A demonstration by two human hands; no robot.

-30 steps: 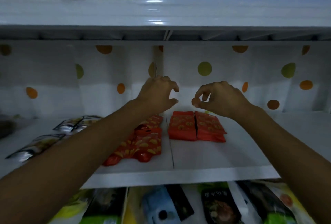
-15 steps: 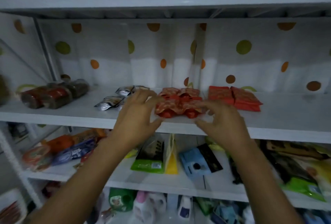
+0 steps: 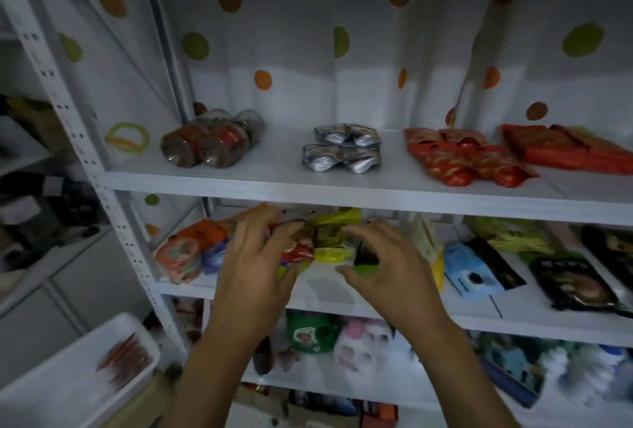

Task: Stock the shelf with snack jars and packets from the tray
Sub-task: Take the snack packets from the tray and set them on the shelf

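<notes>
Nearest, at lower left: a white tray [image 3: 73,378], tilted and blurred, with a few reddish packets [image 3: 124,357] left inside, presumably the supply yet to be shelved. Just ahead, both forearms raised toward the rack. Left hand [image 3: 255,268] spread wide, fingers splayed, nothing held. Right hand [image 3: 383,268] half curled, thumb and fingers apart, likewise empty. Both in front of the second shelf [image 3: 335,295], near a heap of red and yellow packets [image 3: 317,239]; whether touching cannot be told through the blur. Posture judged as that of free hands between loads rather than a grip. Beside that heap, an orange pack [image 3: 185,251] to the left, a blue pouch [image 3: 471,273] and dark pouches [image 3: 572,285] to the right, laid flat and face up, probably for reading labels. Farther up, the upper shelf [image 3: 342,196]: dark jars [image 3: 212,141] on their sides at left, silver packets [image 3: 342,153] in the middle, patterned red packets [image 3: 462,160] next, plain red packs [image 3: 565,151] at far right. Grouped by kind, well apart, likely to keep rows tidy. Behind everything, a white backing with green and orange dots [image 3: 263,80].
</notes>
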